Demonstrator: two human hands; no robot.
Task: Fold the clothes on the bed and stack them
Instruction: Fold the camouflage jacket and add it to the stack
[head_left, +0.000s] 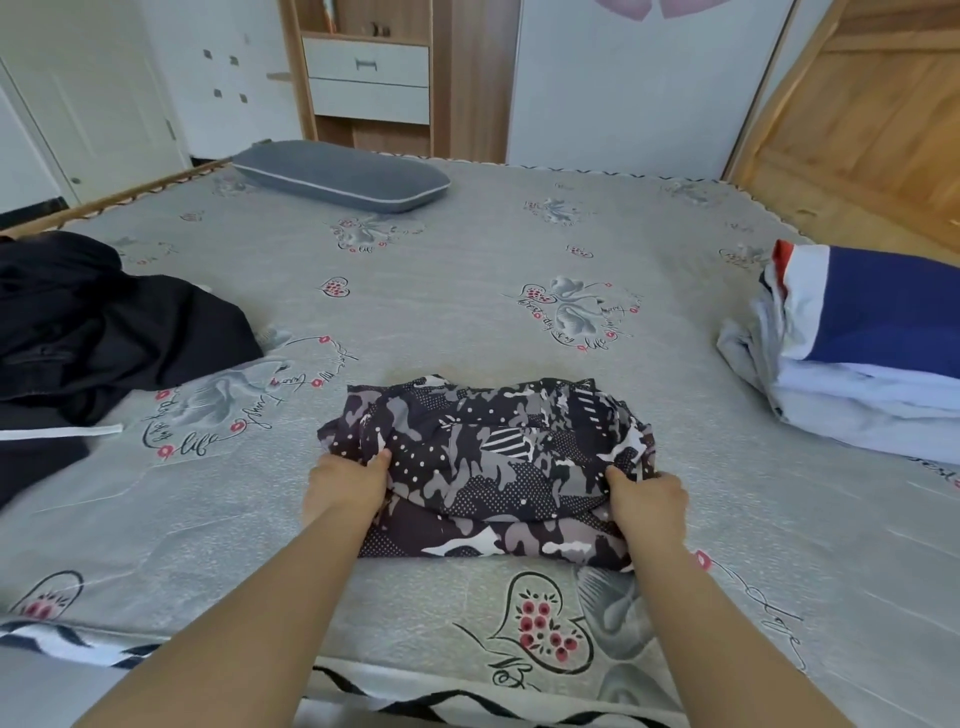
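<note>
The camouflage-print garment (493, 467) is thin, smooth woven cloth with a faint sheen. The bed cover (467, 270) is matt, finely textured printed cloth. The dark clothes (104, 332) are matt, heavier fabric. The blue-and-white stack (857, 353) is soft, smooth cloth. The pillow (340, 175) is matt grey fabric. The cabinet (369, 78) is wood-grain board with smooth white drawer fronts.

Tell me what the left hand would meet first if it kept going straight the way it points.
The left hand already grips the camouflage-print garment, so it would push into that fabric first. Beyond looks like bare grey bedsheet, though depth is unclear.
</note>
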